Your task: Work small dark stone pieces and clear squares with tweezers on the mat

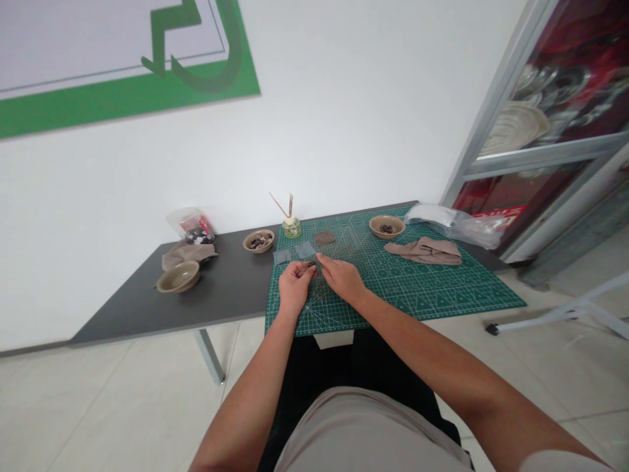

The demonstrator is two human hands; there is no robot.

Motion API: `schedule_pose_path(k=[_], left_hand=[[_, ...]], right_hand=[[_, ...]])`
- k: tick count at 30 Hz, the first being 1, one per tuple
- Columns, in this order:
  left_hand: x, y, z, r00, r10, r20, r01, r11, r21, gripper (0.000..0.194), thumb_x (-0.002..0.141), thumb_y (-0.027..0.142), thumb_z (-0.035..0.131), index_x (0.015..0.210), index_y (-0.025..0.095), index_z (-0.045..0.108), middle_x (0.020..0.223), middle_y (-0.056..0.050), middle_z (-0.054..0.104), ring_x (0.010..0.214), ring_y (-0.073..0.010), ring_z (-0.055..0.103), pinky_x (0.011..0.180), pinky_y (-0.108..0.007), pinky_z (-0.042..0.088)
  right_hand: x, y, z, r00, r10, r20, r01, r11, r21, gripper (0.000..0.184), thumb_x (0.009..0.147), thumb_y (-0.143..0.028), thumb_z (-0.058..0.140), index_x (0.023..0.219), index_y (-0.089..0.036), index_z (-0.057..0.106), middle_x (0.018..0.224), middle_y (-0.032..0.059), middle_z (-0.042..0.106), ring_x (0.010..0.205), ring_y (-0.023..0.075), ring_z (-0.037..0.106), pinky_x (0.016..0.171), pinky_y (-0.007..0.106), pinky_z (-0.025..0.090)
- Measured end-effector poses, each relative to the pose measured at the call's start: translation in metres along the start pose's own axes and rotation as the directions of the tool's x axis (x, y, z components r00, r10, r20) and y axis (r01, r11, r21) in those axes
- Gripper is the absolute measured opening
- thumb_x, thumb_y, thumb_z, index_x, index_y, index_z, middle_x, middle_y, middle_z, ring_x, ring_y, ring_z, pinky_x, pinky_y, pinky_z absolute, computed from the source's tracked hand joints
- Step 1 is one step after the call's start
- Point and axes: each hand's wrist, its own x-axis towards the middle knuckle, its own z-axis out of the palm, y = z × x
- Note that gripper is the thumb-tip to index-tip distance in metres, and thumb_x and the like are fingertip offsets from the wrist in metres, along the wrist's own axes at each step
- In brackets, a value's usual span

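Note:
My left hand (293, 285) is closed, thumb and fingers pinching a small dark piece (312, 263) whose kind is too small to make out. Close beside it, my right hand (343, 278) has its fingers pressed together, tips pointing at the piece; what lies between them is hidden. Both hands are over the green cutting mat (407, 288). Just beyond them lie two pale translucent squares, one on the left (282, 256) and another nearer the middle (305, 249). A brown square (324, 237) lies a little farther back.
A bowl of mixed small pieces (259, 241) and a reed diffuser (291, 227) stand behind left. Back right are a bowl with dark pieces (387, 227), a brown cloth (425, 251) and plastic bags (452, 219). Another bowl (179, 278), a cloth (184, 254) and a bag (192, 226) are far left.

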Motion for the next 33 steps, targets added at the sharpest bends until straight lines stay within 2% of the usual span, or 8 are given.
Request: schedule_pose_path(k=[6,10,15,21,26,30,33], left_hand=[[0.0012,-0.0007,-0.0014,0.999,0.038,0.025,-0.042,0.985,0.165,0.014,0.076,0.03,0.068,0.08,0.017,0.065,0.072,-0.001,0.07,0.065,-0.0142,0.066,0.067,-0.027,0.05],[0.0013,0.0004,-0.0016,0.999,0.008,0.04,-0.013,0.994,0.11,0.014,0.075,0.029,0.069,0.081,0.017,0.064,0.072,-0.001,0.071,0.068,-0.0157,0.067,0.069,-0.028,0.051],[0.0006,0.0004,-0.0013,0.999,0.034,0.034,-0.037,0.993,0.11,0.014,0.076,0.03,0.067,0.082,0.018,0.065,0.075,-0.002,0.071,0.068,-0.0153,0.067,0.07,-0.028,0.051],[0.0025,-0.0055,-0.0014,0.998,0.061,-0.024,-0.059,0.996,0.062,0.021,0.076,0.036,0.07,0.087,0.018,0.066,0.073,-0.001,0.068,0.07,-0.0156,0.067,0.073,-0.029,0.053],[0.004,-0.0063,-0.0005,0.997,0.076,-0.02,-0.077,0.996,-0.054,0.024,0.075,0.033,0.069,0.094,0.019,0.066,0.076,0.0,0.068,0.067,-0.0142,0.066,0.073,-0.03,0.055],[0.004,-0.0064,-0.0016,0.998,0.061,0.008,-0.062,0.998,0.008,0.021,0.074,0.029,0.07,0.092,0.018,0.071,0.083,-0.003,0.072,0.073,-0.0159,0.069,0.078,-0.032,0.055],[0.0039,-0.0067,-0.0017,0.999,0.041,0.027,-0.042,0.999,0.023,0.032,0.072,0.024,0.069,0.103,0.018,0.07,0.084,-0.004,0.073,0.076,-0.0166,0.07,0.08,-0.032,0.055]], right_hand=[[-0.0003,-0.0026,-0.0013,0.988,-0.151,0.026,0.151,0.988,0.014,0.043,0.092,-0.011,0.046,0.133,-0.012,0.056,0.134,0.012,0.061,0.12,0.0202,0.061,0.099,0.035,0.052],[-0.0007,-0.003,0.0007,0.996,-0.086,0.018,0.086,0.996,-0.017,0.042,0.092,-0.011,0.046,0.132,-0.013,0.057,0.129,0.0118,0.064,0.115,0.0205,0.065,0.095,0.035,0.055],[-0.0013,-0.0038,0.0009,0.992,-0.127,0.029,0.128,0.991,-0.028,0.042,0.093,-0.011,0.046,0.133,-0.012,0.056,0.133,0.0121,0.062,0.115,0.021,0.064,0.095,0.034,0.054],[0.0007,-0.0016,-0.0004,0.999,0.035,0.021,-0.034,0.999,-0.04,0.042,0.093,-0.012,0.043,0.133,-0.014,0.057,0.129,0.0122,0.064,0.11,0.0229,0.067,0.092,0.037,0.055],[0.0009,-0.0006,-0.0021,0.999,0.047,0.017,-0.047,0.999,-0.02,0.045,0.092,-0.013,0.043,0.135,-0.013,0.055,0.131,0.0119,0.063,0.11,0.0225,0.067,0.093,0.036,0.054],[0.0011,-0.0007,-0.0023,0.998,0.068,-0.004,-0.068,0.998,-0.01,0.045,0.092,-0.012,0.043,0.135,-0.015,0.055,0.129,0.0104,0.065,0.108,0.0221,0.068,0.092,0.036,0.055],[0.0008,-0.0011,-0.0029,0.998,0.067,-0.002,-0.067,0.998,-0.007,0.046,0.092,-0.012,0.043,0.136,-0.017,0.055,0.129,0.0099,0.065,0.109,0.0219,0.067,0.092,0.036,0.055]])
